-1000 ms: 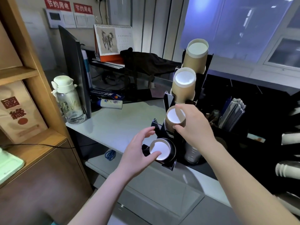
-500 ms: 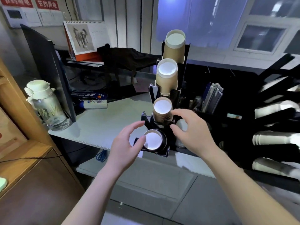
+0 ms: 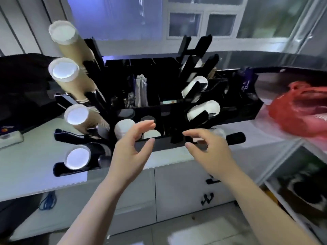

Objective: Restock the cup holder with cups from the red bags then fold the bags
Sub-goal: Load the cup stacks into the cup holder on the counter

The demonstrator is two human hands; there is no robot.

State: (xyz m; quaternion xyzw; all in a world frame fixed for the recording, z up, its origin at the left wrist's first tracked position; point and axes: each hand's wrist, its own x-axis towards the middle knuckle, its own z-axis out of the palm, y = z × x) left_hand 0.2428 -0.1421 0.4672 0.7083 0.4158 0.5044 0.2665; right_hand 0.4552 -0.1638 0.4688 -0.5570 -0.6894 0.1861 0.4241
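The black cup holder [image 3: 148,110] stands on the white counter, with slanted racks at both ends. Its left rack carries stacks of brown paper cups [image 3: 77,82], white insides facing me. White cups or lids [image 3: 203,108] lie in the right rack. A red plastic bag [image 3: 297,108] sits on the counter at the far right. My left hand [image 3: 131,152] and my right hand [image 3: 210,152] hover side by side in front of the holder's middle. Both have loosely spread fingers and hold nothing.
Straws and wrapped items [image 3: 140,91] fill the holder's middle compartments. White cabinet doors [image 3: 185,188] with black handles lie below the counter. A glass-fronted shelf [image 3: 300,183] stands at lower right. A dark cloth [image 3: 21,82] lies at back left.
The view has swung right, from the left cup rack to the holder's middle and the red bag. Both hands left the brown cups and moved right, still holding nothing.
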